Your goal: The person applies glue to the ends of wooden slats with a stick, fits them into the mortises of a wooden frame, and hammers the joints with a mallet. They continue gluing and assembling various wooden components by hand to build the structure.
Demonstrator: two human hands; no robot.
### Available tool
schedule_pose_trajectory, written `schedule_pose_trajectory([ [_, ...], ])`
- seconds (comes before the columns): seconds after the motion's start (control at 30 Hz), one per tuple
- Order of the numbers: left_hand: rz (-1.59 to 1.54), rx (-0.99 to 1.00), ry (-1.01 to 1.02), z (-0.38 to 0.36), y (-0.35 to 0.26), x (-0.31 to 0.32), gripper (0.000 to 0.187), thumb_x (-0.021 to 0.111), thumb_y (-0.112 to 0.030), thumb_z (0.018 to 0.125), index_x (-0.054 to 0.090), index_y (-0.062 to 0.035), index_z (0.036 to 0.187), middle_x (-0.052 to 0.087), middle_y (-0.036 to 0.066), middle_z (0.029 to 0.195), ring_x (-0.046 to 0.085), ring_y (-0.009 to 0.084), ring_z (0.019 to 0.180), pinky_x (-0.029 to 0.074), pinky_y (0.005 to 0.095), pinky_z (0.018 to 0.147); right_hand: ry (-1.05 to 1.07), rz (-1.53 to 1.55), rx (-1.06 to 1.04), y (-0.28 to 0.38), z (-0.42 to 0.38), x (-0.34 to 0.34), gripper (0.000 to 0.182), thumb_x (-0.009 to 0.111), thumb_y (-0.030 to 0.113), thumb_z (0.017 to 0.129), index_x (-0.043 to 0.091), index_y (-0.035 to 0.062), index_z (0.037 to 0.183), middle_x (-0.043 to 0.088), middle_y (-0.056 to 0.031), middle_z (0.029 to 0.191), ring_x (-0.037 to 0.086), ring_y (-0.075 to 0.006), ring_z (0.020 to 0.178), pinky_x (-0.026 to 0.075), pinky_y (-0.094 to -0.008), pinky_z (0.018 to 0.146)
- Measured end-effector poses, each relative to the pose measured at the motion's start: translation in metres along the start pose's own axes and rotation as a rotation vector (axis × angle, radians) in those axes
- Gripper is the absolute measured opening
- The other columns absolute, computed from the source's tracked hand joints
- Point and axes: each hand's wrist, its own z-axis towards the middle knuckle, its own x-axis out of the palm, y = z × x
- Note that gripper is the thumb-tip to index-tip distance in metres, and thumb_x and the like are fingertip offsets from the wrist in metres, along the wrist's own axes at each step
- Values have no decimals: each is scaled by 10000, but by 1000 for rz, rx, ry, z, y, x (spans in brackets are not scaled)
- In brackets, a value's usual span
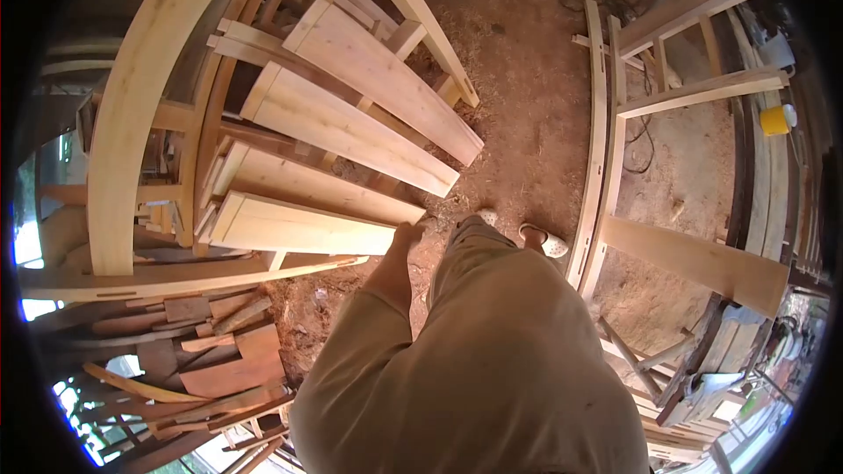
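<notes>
My left hand (409, 234) is at the near end of the lowest pale board (303, 226), closed on its edge; the fingers are small and partly hidden. Just above it ends another board (320, 191) of the same row. Two more long planks, a pale one (351, 127) and a pinkish one (382, 75), fan out farther up. All of them rest on a wooden frame (206, 274) at the left. My right hand does not show; the shirt fills the lower middle.
My feet in light slippers (553, 247) stand on the dirt floor (527, 114). At the right are a long slotted frame (598, 149), a wide plank (702, 259) and a yellow container (775, 120). Scrap wood (237, 364) is piled at the lower left.
</notes>
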Motion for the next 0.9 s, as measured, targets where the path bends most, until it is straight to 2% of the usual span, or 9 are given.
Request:
schedule_pose_trajectory([
  [0.1,53,85,22,24,26,1,683,657,-535,729,656,76,1035,640,299,1048,626,411,1027,506,439,870,-11,26,-133,18,-7,9,480,502,599,909,565,126,857,522,4,580,494,-126,459,378,-251,379],
  [0.13,63,54,43,23,20,-1,675,660,-532,733,657,76,1026,646,295,1038,633,404,1014,509,436,867,-127,69,-101,59,-49,23,425,499,430,970,605,57,1143,550,-24,667,556,-132,599,454,-305,494],
  [0.2,74,57,75,-4,-11,-15,640,650,-486,767,634,81,1064,665,272,999,651,375,957,514,437,849,33,-56,-373,104,-71,37,253,591,373,904,579,121,892,499,20,581,477,-92,455,375,-243,376],
  [0.27,245,296,66,23,-4,-2,237,606,-305,899,606,-105,1025,579,45,837,535,162,654,430,294,501,-9,-174,-405,137,-81,41,125,576,216,888,594,93,877,527,-12,684,520,-124,599,435,-284,494],
  [0.33,-209,312,501,-1,-39,-27,337,595,-399,900,585,-160,1136,577,42,997,548,182,804,473,334,655,-65,-181,-757,142,-113,62,127,606,220,871,595,104,920,586,-7,785,532,-104,641,453,-277,566],
  [0.4,-315,214,326,-79,-108,-31,455,560,-488,899,545,-91,1120,574,65,954,579,220,901,440,442,854,-66,-168,-684,142,-117,61,209,639,214,874,609,66,1020,613,-23,850,598,-128,733,499,-279,620],
  [0.6,-69,4,276,-64,-132,-18,704,362,-689,903,497,-104,1269,636,130,1051,604,285,947,450,498,841,-226,-192,-400,75,-127,48,382,627,298,898,608,54,1192,677,-100,997,637,-172,789,522,-306,653],
  [0.7,-49,-95,267,-126,-144,-7,967,115,-807,839,49,-121,1517,557,203,1304,472,425,1244,238,574,1073,-247,-5,-171,-3,-117,10,348,626,316,900,638,37,1109,626,-88,832,577,-167,678,471,-338,565],
  [0.9,147,-29,251,-120,-172,48,742,163,-565,934,189,-69,1485,592,163,1272,545,355,1142,332,547,930,-357,473,100,-121,-137,-55,197,644,251,850,622,67,919,564,-44,763,553,-162,610,451,-378,579],
])
